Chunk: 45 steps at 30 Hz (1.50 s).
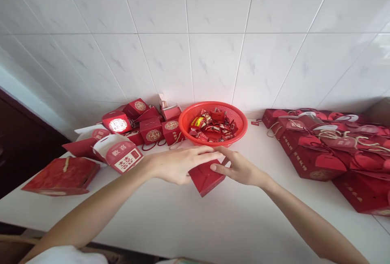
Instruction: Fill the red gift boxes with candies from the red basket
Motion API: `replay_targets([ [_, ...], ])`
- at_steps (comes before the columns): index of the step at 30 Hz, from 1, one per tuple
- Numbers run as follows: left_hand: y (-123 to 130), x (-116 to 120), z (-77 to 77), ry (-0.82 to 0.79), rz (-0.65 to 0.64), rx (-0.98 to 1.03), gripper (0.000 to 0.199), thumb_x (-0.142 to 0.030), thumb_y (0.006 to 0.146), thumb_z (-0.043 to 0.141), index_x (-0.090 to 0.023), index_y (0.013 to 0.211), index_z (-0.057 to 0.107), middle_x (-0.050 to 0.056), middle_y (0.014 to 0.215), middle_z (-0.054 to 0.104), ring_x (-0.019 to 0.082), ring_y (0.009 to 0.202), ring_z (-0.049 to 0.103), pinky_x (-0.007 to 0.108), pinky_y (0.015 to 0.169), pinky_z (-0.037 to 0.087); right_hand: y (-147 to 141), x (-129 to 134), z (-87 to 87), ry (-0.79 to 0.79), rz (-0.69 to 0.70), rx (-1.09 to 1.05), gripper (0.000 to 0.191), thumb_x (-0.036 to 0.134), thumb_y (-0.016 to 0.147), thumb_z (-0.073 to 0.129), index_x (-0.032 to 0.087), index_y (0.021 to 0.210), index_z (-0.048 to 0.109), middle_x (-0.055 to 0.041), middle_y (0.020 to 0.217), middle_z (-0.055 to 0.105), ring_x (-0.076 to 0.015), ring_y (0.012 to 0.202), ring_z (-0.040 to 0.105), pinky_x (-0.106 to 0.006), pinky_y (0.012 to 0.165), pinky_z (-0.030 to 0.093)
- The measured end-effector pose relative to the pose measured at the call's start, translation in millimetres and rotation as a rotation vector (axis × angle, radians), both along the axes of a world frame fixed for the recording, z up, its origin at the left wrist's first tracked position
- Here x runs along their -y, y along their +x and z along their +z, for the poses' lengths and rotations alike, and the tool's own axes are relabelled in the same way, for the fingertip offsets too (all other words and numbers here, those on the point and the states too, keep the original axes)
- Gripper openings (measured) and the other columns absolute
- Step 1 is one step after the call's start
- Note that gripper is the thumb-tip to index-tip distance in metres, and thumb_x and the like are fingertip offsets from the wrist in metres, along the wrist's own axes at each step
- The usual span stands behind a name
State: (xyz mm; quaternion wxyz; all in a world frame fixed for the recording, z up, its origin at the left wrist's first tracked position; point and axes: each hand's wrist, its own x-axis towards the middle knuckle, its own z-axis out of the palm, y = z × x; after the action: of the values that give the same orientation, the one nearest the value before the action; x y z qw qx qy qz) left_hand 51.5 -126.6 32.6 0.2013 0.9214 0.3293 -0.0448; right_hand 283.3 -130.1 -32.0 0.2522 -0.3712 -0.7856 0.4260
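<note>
A small red box [207, 178] is between my hands, just in front of the red basket. My left hand [183, 164] lies over its left and far side, fingers stretched to the right. My right hand [239, 167] holds the box's right side, thumb on the top and index finger at the far edge, touching the left fingertips. The box's far side is hidden under the fingers. The red plastic basket [184, 128] contains several wrapped sweets [210, 124] in red and yellow.
Red boxes [152, 130] are heaped at the left, some with open flaps, beside a red bag [61, 174]. Rows of red boxes with cords [317, 156] stand at the right. A small red packet [255, 123] lies near the tiled wall [216, 61] on the white table [146, 219].
</note>
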Motion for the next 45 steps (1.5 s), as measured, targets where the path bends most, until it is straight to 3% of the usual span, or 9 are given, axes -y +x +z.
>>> replay_targets([
  [3, 12.3, -9.9, -15.7, 0.013, -0.050, 0.115, 0.093, -0.002, 0.073, 0.055, -0.038, 0.156, 0.033, 0.000, 0.163, 0.036, 0.026, 0.142, 0.046, 0.032, 0.109, 0.046, 9.8, -0.1, -10.3, -0.018, -0.122, 0.067, 0.030, 0.037, 0.092, 0.061, 0.022, 0.118, 0.059, -0.0051, 0.104, 0.073, -0.0186, 0.080, 0.069, -0.037, 0.079, 0.057],
  [9, 24.8, -6.7, -44.5, 0.044, 0.087, 0.255, 0.082, -0.010, 0.083, 0.052, -0.026, 0.159, 0.027, 0.010, 0.157, 0.043, 0.027, 0.144, 0.043, 0.040, 0.113, 0.044, 26.2, 5.6, -21.6, -0.095, -0.305, 0.120, 0.034, 0.036, 0.093, 0.058, 0.023, 0.124, 0.054, -0.0059, 0.105, 0.074, -0.0176, 0.071, 0.070, -0.035, 0.071, 0.054],
  [14, 36.0, 13.6, -69.3, -0.024, 0.282, 0.291, 0.115, -0.042, 0.074, 0.079, -0.024, 0.162, 0.008, 0.020, 0.163, 0.024, 0.039, 0.149, 0.030, 0.054, 0.113, 0.042, 16.8, 3.1, -22.2, -0.048, -0.299, 0.135, 0.039, 0.038, 0.093, 0.058, 0.023, 0.128, 0.051, -0.0033, 0.095, 0.075, -0.0203, 0.077, 0.070, -0.036, 0.075, 0.052],
  [16, 37.6, 18.6, -78.8, -0.030, 0.382, 0.317, 0.121, -0.049, 0.071, 0.082, -0.027, 0.162, 0.005, 0.022, 0.160, 0.024, 0.042, 0.144, 0.037, 0.055, 0.106, 0.048, 12.8, 1.3, -24.5, -0.041, -0.291, 0.152, 0.041, 0.042, 0.092, 0.060, 0.022, 0.127, 0.052, -0.0039, 0.094, 0.075, -0.0214, 0.078, 0.070, -0.036, 0.074, 0.052],
  [19, 37.0, 19.6, -86.6, -0.026, 0.456, 0.366, 0.115, -0.041, 0.077, 0.078, -0.031, 0.162, 0.000, 0.020, 0.149, 0.038, 0.038, 0.128, 0.054, 0.051, 0.094, 0.055, 10.2, -1.3, -28.6, -0.049, -0.284, 0.146, 0.042, 0.041, 0.090, 0.063, 0.023, 0.126, 0.052, -0.0044, 0.098, 0.075, -0.0207, 0.076, 0.069, -0.036, 0.072, 0.051],
  [26, 37.5, 15.6, -83.9, 0.100, 0.375, 0.436, 0.110, -0.028, 0.075, 0.074, -0.031, 0.161, 0.006, 0.017, 0.146, 0.045, 0.035, 0.130, 0.054, 0.049, 0.098, 0.054, 15.0, -1.2, -19.5, -0.088, -0.301, 0.101, 0.040, 0.049, 0.091, 0.061, 0.024, 0.120, 0.053, -0.0022, 0.096, 0.073, -0.0191, 0.073, 0.067, -0.031, 0.063, 0.049],
  [30, 39.9, 18.2, -74.7, 0.240, 0.306, 0.473, 0.103, -0.030, 0.080, 0.073, -0.029, 0.161, 0.010, 0.018, 0.151, 0.042, 0.036, 0.137, 0.048, 0.049, 0.104, 0.052, 20.3, 3.2, -4.6, -0.035, -0.299, 0.030, 0.037, 0.042, 0.091, 0.062, 0.026, 0.123, 0.053, -0.0009, 0.100, 0.073, -0.0170, 0.071, 0.066, -0.030, 0.062, 0.047],
  [34, 41.9, 20.4, -64.5, 0.318, 0.276, 0.497, 0.103, -0.030, 0.080, 0.073, -0.030, 0.161, 0.009, 0.017, 0.153, 0.042, 0.038, 0.142, 0.043, 0.050, 0.108, 0.050, 22.8, 9.5, 7.4, -0.005, -0.334, 0.028, 0.032, 0.037, 0.090, 0.063, 0.025, 0.118, 0.054, 0.0018, 0.087, 0.072, -0.0168, 0.067, 0.065, -0.030, 0.062, 0.047],
  [45, 45.9, 38.3, -49.0, 0.475, 0.182, 0.552, 0.105, -0.027, 0.082, 0.070, -0.036, 0.160, 0.001, 0.013, 0.152, 0.042, 0.035, 0.137, 0.049, 0.045, 0.108, 0.050, 23.1, 33.0, 24.7, 0.156, -0.478, 0.134, 0.037, 0.030, 0.086, 0.060, 0.025, 0.122, 0.052, -0.0012, 0.085, 0.072, -0.0209, 0.069, 0.068, -0.031, 0.062, 0.046],
])
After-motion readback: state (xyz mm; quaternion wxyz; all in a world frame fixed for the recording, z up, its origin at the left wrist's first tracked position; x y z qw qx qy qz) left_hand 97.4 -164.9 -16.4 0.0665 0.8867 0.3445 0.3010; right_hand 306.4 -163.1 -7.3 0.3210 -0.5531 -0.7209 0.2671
